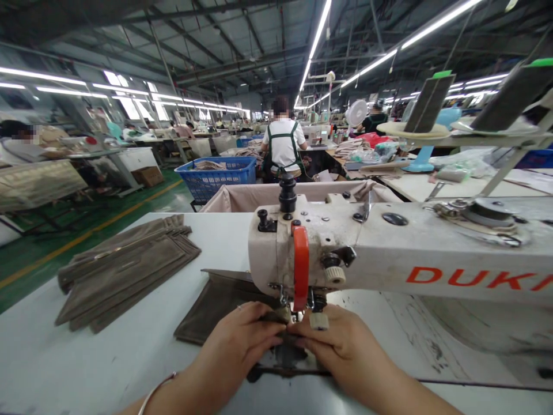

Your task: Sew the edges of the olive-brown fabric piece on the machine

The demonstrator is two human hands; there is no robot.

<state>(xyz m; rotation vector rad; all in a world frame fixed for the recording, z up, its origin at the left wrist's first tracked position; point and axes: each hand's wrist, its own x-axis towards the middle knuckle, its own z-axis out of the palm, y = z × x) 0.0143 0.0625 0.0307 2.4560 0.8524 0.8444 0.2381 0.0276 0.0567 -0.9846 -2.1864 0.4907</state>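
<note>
Head view: the left hand and the right hand meet below the end of the white sewing machine (the one with a red guard), each grip pinching an edge of the dark brown fabric piece, which extends leftward across the table. One fanned pile of similar pieces lies farther left.

left grip: pinched, angled inward | right grip: pinched, angled inward | close together

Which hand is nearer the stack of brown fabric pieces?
Left. The left hand is right of the stack, apart from it; the right hand is farther right, past the left.
</note>
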